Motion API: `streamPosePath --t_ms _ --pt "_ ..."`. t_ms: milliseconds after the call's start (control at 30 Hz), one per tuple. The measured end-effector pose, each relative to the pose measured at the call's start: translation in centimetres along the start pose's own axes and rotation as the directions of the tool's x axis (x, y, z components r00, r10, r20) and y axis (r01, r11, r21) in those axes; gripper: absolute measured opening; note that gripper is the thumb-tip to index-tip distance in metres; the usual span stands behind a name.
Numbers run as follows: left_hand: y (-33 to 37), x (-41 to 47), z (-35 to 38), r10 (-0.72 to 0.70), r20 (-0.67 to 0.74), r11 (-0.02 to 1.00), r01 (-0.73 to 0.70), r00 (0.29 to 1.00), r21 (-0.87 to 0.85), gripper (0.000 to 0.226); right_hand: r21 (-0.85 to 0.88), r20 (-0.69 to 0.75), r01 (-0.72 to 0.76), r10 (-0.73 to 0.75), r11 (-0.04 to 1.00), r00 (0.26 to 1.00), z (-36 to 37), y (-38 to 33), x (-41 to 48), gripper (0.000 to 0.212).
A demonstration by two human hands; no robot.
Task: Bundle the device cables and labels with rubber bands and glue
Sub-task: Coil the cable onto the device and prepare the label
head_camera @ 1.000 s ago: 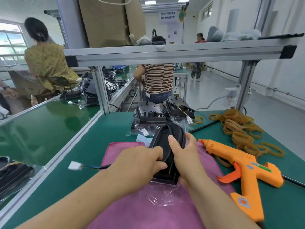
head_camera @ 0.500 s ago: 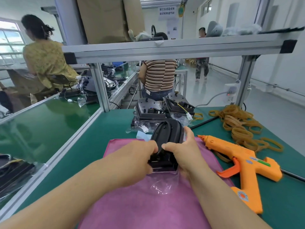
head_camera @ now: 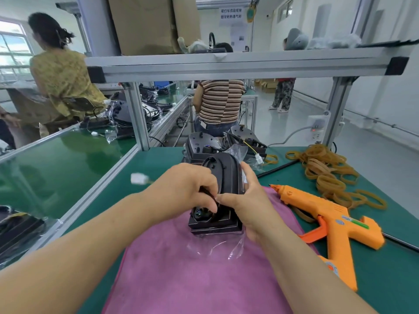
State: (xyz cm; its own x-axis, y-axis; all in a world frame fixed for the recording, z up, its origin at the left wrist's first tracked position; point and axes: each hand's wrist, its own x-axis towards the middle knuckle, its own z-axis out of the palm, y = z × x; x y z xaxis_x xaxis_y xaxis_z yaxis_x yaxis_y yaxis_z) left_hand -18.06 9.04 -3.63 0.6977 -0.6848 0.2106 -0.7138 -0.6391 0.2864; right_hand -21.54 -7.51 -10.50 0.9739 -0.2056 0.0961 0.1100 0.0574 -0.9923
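**Desk:** Head view, please. Where do we stand?

**Operator:** I judge we are early in this unit. The black device (head_camera: 226, 175) stands on end at the middle of the pink cloth (head_camera: 204, 268), its clear bag (head_camera: 217, 248) crumpled under it at 6 o'clock.

**Desk:** And the hands?

**Operator:** My left hand (head_camera: 190, 189) has its fingers curled, pinching the black cable (head_camera: 207, 194) against the lower front of the device. My right hand (head_camera: 247, 200) grips the device from its 3 o'clock side, thumb laid across the front. The cable's white connector (head_camera: 138, 178) is blurred, out at 9 o'clock over the green table (head_camera: 102, 200).

**Desk:** Any band on yet?

**Operator:** I see none on the cable. The rubber bands (head_camera: 328, 168) lie in a loose heap at 2 o'clock, well apart from both hands. The orange glue gun (head_camera: 328, 214) lies on its side at 4 o'clock with nobody holding it.

**Desk:** Labels?

**Operator:** I cannot make one out. So gathering the cable is in hand, and banding and gluing look left to do. Other devices (head_camera: 204, 143) are stacked at 12 o'clock, and I cannot tell whether those are finished.
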Motion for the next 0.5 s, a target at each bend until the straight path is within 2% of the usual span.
streamPosePath --t_ms 67,167,267,400,500 --pt "-0.1 0.2 0.3 -0.057 -0.006 0.965 0.054 0.998 -0.257 0.012 0.013 0.040 0.024 -0.024 1.000 0.999 -0.3 0.2 0.1 0.099" --pt "-0.2 0.6 0.6 -0.167 0.008 0.933 0.161 0.986 -0.323 0.016 -0.004 0.128 0.040 -0.039 0.999 0.991 -0.8 0.2 0.1 0.096" --pt "0.5 1.4 0.3 -0.187 -0.009 0.962 0.181 0.982 -0.203 0.017 -0.040 0.243 0.020 -0.010 0.999 0.970 -1.0 -0.3 0.0 0.098" --pt "2.5 2.2 -0.6 -0.113 -0.059 0.977 0.122 0.992 0.176 0.029 -0.072 0.330 0.037 -0.011 0.997 0.944 -0.9 -0.8 -0.1 0.115" --pt "2.5 2.5 -1.1 -0.064 -0.019 0.972 0.067 0.998 0.226 0.030 -0.038 0.325 0.033 -0.018 0.999 0.946 -0.9 -0.6 0.2 0.116"
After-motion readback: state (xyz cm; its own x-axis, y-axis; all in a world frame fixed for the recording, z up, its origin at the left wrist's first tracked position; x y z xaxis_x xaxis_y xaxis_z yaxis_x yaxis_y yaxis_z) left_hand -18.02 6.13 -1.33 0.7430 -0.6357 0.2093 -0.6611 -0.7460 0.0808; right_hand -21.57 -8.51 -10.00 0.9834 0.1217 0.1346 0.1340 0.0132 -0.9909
